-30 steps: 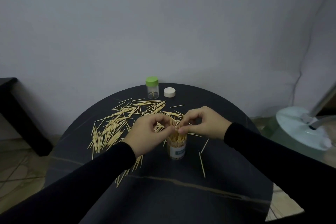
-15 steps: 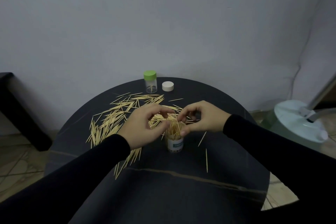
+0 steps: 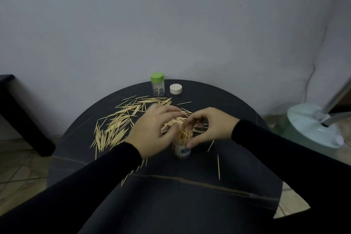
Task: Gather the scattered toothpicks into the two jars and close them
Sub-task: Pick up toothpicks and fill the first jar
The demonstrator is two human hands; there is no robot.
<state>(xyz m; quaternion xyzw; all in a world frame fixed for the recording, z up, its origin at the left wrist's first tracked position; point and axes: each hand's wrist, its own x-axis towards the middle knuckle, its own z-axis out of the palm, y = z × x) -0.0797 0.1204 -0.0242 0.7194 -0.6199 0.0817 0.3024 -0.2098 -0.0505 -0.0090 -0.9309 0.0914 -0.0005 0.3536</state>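
A small labelled jar [image 3: 182, 153] stands open near the middle of the round black table [image 3: 190, 205], with toothpicks [image 3: 183, 136] sticking out of its mouth. My right hand [image 3: 210, 129] curls round the jar's top, thumb against its right side and fingers arched over the far rim. My left hand [image 3: 152, 133] is just left of the jar, fingers stretched out and blurred above the scattered toothpicks [image 3: 117, 125]. A second clear jar with a green lid [image 3: 157, 86] stands at the table's far edge, with a loose white lid [image 3: 175, 88] beside it.
Two stray toothpicks [image 3: 218, 165] lie right of the jar. A dark bench [image 3: 19, 116] stands at the left on the tiled floor. A pale round fan base [image 3: 311, 129] sits on the floor at the right. A grey wall rises right behind the table.
My left hand has left the jar's mouth and opened, its fingers now reaching out over the pile. My right hand stays curled at the jar. The view has tilted slightly.
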